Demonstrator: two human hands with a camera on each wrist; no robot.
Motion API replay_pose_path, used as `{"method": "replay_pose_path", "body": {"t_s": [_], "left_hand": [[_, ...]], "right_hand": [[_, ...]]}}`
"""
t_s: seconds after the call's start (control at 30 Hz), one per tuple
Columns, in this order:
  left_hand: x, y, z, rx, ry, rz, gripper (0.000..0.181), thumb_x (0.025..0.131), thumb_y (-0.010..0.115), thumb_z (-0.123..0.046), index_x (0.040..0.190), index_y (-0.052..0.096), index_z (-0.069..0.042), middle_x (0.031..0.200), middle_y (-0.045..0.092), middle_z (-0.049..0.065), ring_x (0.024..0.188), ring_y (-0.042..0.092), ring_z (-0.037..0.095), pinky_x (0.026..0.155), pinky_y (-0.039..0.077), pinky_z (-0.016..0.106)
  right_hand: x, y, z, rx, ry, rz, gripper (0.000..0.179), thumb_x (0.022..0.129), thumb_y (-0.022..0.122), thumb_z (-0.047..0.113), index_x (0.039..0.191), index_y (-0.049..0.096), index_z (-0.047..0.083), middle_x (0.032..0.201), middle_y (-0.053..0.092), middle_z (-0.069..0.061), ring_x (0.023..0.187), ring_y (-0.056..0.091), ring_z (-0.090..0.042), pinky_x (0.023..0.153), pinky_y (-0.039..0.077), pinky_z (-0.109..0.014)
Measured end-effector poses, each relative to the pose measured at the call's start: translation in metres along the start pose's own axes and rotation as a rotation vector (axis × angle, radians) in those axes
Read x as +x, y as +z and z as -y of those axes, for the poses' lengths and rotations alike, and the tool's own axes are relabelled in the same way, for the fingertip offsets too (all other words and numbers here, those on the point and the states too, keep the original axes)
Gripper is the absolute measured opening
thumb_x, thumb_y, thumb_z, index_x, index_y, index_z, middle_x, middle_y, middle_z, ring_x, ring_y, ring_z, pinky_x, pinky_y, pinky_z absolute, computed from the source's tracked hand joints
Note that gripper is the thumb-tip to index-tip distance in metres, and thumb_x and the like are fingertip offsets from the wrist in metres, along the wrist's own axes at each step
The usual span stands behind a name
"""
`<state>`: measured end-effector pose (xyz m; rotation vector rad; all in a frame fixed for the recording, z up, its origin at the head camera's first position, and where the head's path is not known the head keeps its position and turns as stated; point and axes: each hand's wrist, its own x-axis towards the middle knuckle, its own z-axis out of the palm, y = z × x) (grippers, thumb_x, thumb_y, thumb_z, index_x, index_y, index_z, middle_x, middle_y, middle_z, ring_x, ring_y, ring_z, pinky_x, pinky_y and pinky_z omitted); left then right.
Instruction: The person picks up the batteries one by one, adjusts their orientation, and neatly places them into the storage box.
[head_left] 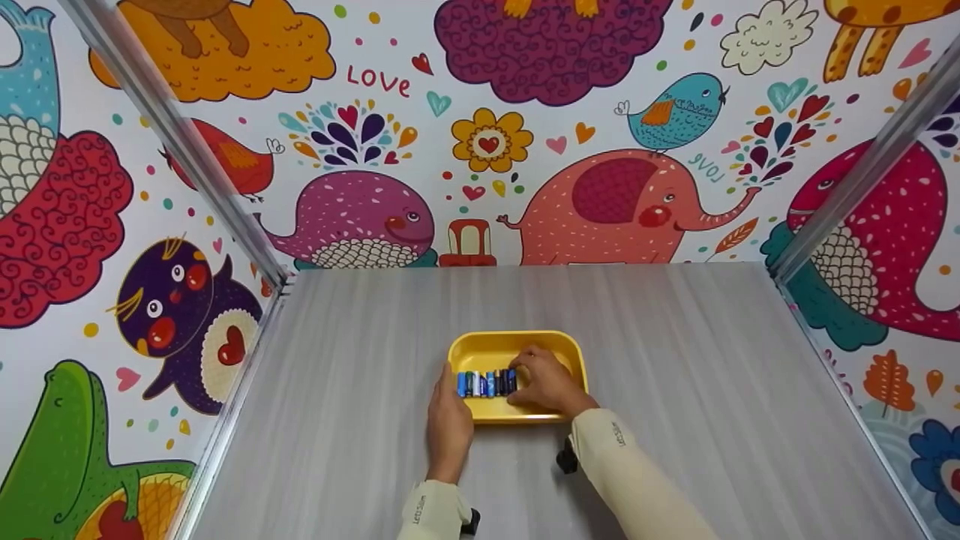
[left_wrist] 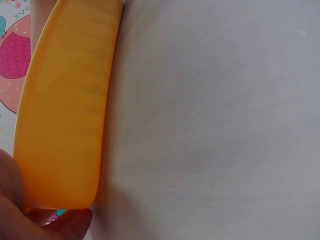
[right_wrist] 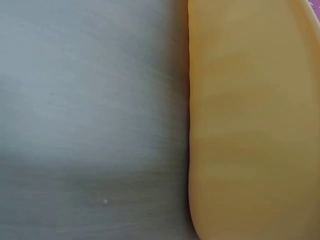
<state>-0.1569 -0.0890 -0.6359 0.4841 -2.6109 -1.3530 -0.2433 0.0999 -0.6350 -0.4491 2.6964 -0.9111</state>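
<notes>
In the head view, a yellow plastic tray [head_left: 517, 337] holds a row of several small cylindrical batteries [head_left: 480, 384], side by side, in blue, green, white and dark wrappers. My left hand [head_left: 450, 427] holds the tray's left end, fingers along the outer wall and thumb at the rim. The left wrist view shows these fingers [left_wrist: 75, 225] around the tray's corner. Inside the tray, my right hand [head_left: 546, 381] pinches the dark battery [head_left: 512, 379] at the row's right end, thumb at its near end and forefinger at the far one. The right wrist view shows only the tray's outer wall [right_wrist: 255, 125].
Under the tray is a grey wood-grain table [head_left: 360, 330]. Metal frame posts [head_left: 172, 127] stand at its back corners. Behind and beside it are panels printed with cartoon animals, such as an elephant [head_left: 607, 210].
</notes>
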Motion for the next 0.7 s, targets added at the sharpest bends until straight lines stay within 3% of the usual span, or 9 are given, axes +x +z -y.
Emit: {"method": "replay_pose_path", "body": {"t_s": [0.43, 0.7], "left_hand": [[0.001, 0.0, -0.002, 0.027, -0.026, -0.004, 0.059, 0.105, 0.048, -0.005, 0.161, 0.033, -0.015, 0.159, 0.046, 0.008, 0.144, 0.047, 0.027, 0.118, 0.041, 0.046], [-0.001, 0.002, -0.004, 0.008, -0.019, 0.012, 0.059, 0.106, 0.046, -0.008, 0.162, 0.03, -0.017, 0.161, 0.043, 0.006, 0.146, 0.045, 0.026, 0.119, 0.04, 0.047]], "right_hand": [[0.001, 0.0, 0.001, 0.003, 0.005, 0.001, 0.058, 0.073, 0.092, 0.039, 0.122, 0.071, 0.016, 0.125, 0.059, -0.001, 0.124, 0.052, -0.027, 0.116, 0.043, -0.047], [-0.002, -0.01, 0.004, 0.093, 0.035, -0.027, 0.064, 0.077, 0.089, 0.041, 0.13, 0.066, 0.015, 0.127, 0.059, -0.001, 0.118, 0.053, -0.022, 0.115, 0.045, -0.046]]}}
